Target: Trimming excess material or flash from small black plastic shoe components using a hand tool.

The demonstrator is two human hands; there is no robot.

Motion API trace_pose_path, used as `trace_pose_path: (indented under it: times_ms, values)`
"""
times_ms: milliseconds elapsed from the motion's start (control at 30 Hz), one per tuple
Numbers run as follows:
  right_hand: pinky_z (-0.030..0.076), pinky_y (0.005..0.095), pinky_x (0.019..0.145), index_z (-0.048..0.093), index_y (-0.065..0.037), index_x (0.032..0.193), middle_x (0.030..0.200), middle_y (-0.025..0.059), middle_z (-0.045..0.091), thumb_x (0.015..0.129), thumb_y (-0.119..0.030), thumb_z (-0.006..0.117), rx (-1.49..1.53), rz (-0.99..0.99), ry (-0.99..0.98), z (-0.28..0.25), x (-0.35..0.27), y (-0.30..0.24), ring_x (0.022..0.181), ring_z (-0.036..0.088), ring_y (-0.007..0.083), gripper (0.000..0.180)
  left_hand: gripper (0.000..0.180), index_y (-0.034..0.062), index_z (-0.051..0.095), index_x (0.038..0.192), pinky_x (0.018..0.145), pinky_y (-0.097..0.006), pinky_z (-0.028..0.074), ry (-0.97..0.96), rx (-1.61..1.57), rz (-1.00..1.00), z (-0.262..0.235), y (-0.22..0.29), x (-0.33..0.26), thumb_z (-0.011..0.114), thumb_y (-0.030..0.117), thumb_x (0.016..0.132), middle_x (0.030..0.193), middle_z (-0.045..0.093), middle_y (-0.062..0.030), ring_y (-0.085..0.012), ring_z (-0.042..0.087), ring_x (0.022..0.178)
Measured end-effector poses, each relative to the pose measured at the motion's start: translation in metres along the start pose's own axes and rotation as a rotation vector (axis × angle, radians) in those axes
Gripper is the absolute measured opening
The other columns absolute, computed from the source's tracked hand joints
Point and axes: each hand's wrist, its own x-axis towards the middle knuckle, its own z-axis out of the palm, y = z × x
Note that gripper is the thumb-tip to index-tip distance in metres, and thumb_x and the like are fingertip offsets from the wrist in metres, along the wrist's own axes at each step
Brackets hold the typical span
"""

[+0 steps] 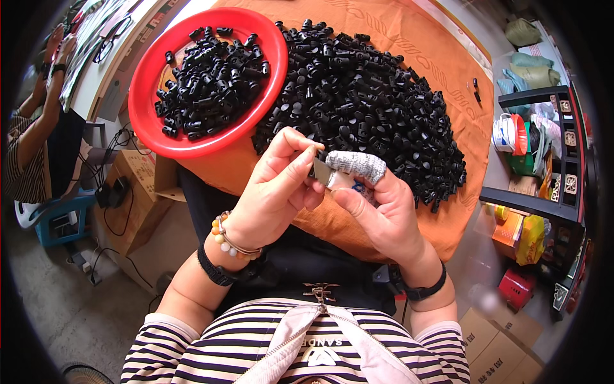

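My left hand pinches a small black plastic piece between thumb and fingers, mostly hidden by them. It looks like one of the barrel-shaped cord locks heaped beyond. Facing it, my right hand grips a short, flat metal blade, its edge against or very close to the piece. A grey knitted cover wraps the right index finger. Beyond both hands spreads a large pile of black cord locks. More of them lie in a round red basin at the far left.
An orange cloth covers the table; a few loose black pieces lie at its right. A dark shelf rack with bags stands right. Left are a cardboard box, cables and a blue stool. Another person's arms show far left.
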Motion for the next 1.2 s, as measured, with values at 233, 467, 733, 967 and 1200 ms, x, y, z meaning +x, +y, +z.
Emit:
trace_pose_path:
  times_ms: [233,467,733,967,1200]
  values:
    - [0.041,0.0238,0.088,0.045,0.003,0.121,0.110,0.0064,0.056,0.089,-0.011,0.055,0.308,0.061,0.048,-0.004,0.007,-0.002,0.100,0.051,0.0098,0.036,0.010,0.0096,0.046,0.100,0.051,-0.019,0.034,-0.143,-0.033,-0.005,-0.008,-0.001,0.003,0.043,0.018,0.095,0.073,0.050,-0.0014,-0.0064,0.044,0.058]
    - [0.045,0.0211,0.080,0.040,0.004,0.124,0.105,0.0086,0.056,0.084,-0.004,0.060,0.227,-0.030,0.091,0.011,0.019,-0.001,0.092,0.054,0.0086,0.046,0.010,0.0099,0.044,0.101,0.049,-0.018,0.033,-0.104,-0.073,-0.075,0.000,-0.001,-0.001,0.042,0.017,0.095,0.074,0.050,-0.0017,-0.0048,0.043,0.059]
    - [0.039,0.0240,0.090,0.041,0.004,0.124,0.114,0.0086,0.052,0.086,-0.008,0.059,0.181,-0.113,0.186,0.013,0.025,-0.005,0.104,0.048,0.0105,0.043,0.010,0.0100,0.045,0.099,0.049,-0.018,0.033,-0.163,-0.125,-0.081,-0.007,0.002,-0.002,0.043,0.019,0.095,0.076,0.051,-0.0019,-0.0051,0.042,0.057]
    - [0.044,0.0214,0.078,0.041,0.003,0.124,0.104,0.0078,0.055,0.084,-0.010,0.063,0.284,-0.071,0.119,0.017,0.020,-0.009,0.091,0.052,0.0079,0.047,0.010,0.0101,0.046,0.099,0.050,-0.018,0.033,-0.116,-0.173,-0.137,-0.005,0.005,-0.003,0.044,0.019,0.095,0.073,0.050,-0.0015,-0.0051,0.042,0.056]
    - [0.045,0.0199,0.075,0.042,0.005,0.123,0.098,0.0058,0.057,0.083,-0.005,0.062,0.129,-0.030,0.140,0.015,0.028,-0.010,0.087,0.052,0.0058,0.045,0.011,0.0091,0.046,0.100,0.047,-0.018,0.032,-0.114,-0.082,-0.068,0.000,0.000,-0.007,0.043,0.018,0.095,0.072,0.050,-0.0023,-0.0062,0.040,0.053]
